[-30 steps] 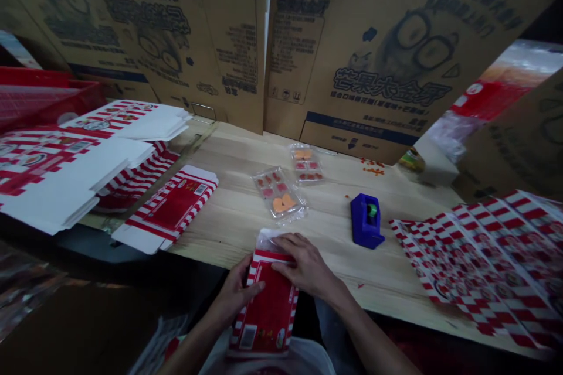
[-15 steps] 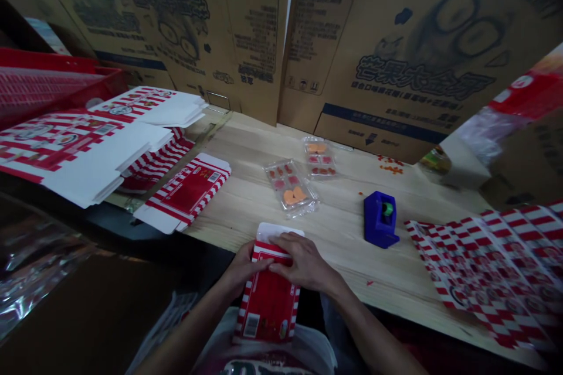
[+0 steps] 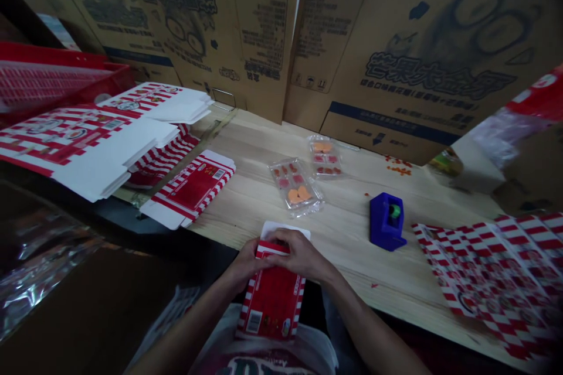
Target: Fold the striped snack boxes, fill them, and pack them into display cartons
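A red and white striped carton (image 3: 275,299) with a barcode leans at the table's front edge, close to my body. Its white end flap (image 3: 285,227) points away from me. My left hand (image 3: 247,262) grips its left side near the top, thumb on the printed face. My right hand (image 3: 297,253) is curled over the top end, fingers bent at the base of the flap. Beyond the carton lie two clear packs of gummy candy, a nearer one (image 3: 295,184) and a farther one (image 3: 325,156). A flat matching carton (image 3: 193,184) rests to the left.
Stacked unfolded cartons (image 3: 88,135) cover the left side, beside a red crate (image 3: 65,79). A blue tape dispenser (image 3: 387,222) stands at right, near a pile of striped cartons (image 3: 497,281). Large cardboard boxes (image 3: 396,53) wall off the back. Orange bits (image 3: 399,166) lie near them.
The view has shifted slightly, so the table things appear a little farther right. My right hand's fingers have curled more over the carton's top end; both hands keep hold of it.
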Demonstrator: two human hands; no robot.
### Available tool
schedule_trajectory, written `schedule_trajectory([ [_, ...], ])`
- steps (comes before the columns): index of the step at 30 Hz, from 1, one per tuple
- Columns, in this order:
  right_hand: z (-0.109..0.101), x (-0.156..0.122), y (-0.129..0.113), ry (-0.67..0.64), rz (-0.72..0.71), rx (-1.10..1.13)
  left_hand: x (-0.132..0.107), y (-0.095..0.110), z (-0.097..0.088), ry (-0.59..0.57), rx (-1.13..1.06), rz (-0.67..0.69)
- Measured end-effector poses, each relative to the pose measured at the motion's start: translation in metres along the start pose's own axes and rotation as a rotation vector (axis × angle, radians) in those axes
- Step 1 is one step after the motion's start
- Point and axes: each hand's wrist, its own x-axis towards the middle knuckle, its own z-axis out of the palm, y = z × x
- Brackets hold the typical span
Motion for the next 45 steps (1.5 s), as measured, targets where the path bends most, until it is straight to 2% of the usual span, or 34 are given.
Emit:
schedule_trajectory([
  [3,0.002,0.001,-0.001,-0.061,0.023,-0.035,0.001,-0.002,-0.001,0.012,-0.017,0.013],
  [5,-0.001,-0.001,-0.001,-0.027,0.01,-0.022,0.002,-0.001,-0.002,0.015,-0.054,0.021],
  [7,-0.006,-0.007,0.0,0.181,-0.035,0.015,0.002,0.0,-0.005,0.02,-0.088,0.016],
  [10,-0.009,-0.025,0.008,0.67,-0.037,0.054,0.001,0.004,-0.011,0.0,-0.101,-0.007],
  [11,-0.006,-0.033,0.013,0.777,-0.005,0.089,0.001,0.005,-0.013,-0.012,-0.097,-0.01],
  [12,-0.001,-0.04,0.018,0.823,0.037,0.152,0.001,0.006,-0.015,-0.021,-0.091,-0.012],
  [16,0.034,-0.056,0.036,0.716,0.2,0.535,0.002,0.003,-0.013,-0.024,-0.019,0.002],
  [18,0.051,-0.058,0.043,0.767,0.238,0.627,0.002,-0.003,-0.01,0.069,0.073,0.112],
  [21,0.063,-0.059,0.051,0.844,0.27,0.598,0.001,-0.015,-0.01,0.223,0.205,0.351],
  [23,0.065,-0.06,0.055,0.825,0.282,0.519,0.0,-0.023,-0.013,0.251,0.245,0.403],
  [26,0.061,-0.062,0.057,0.771,0.25,0.379,-0.001,-0.026,-0.019,0.215,0.271,0.36],
  [29,0.054,-0.06,0.054,0.742,0.2,0.29,0.0,-0.017,-0.02,0.17,0.376,0.365],
  [32,0.047,-0.054,0.05,0.745,0.148,0.241,0.005,-0.002,-0.018,0.16,0.54,0.458],
  [34,0.045,-0.05,0.049,0.75,0.139,0.229,0.009,0.005,-0.018,0.144,0.549,0.499],
  [37,0.048,-0.046,0.049,0.804,0.203,0.309,0.014,0.007,-0.02,0.144,0.451,0.467],
  [40,0.051,-0.042,0.05,0.858,0.269,0.512,0.015,0.004,-0.019,0.214,0.332,0.381],
  [43,0.05,-0.041,0.05,0.758,0.292,0.63,0.013,0.006,-0.016,0.275,0.236,0.346],
  [45,0.049,-0.042,0.052,0.681,0.296,0.65,0.013,0.01,-0.017,0.232,0.242,0.319],
])
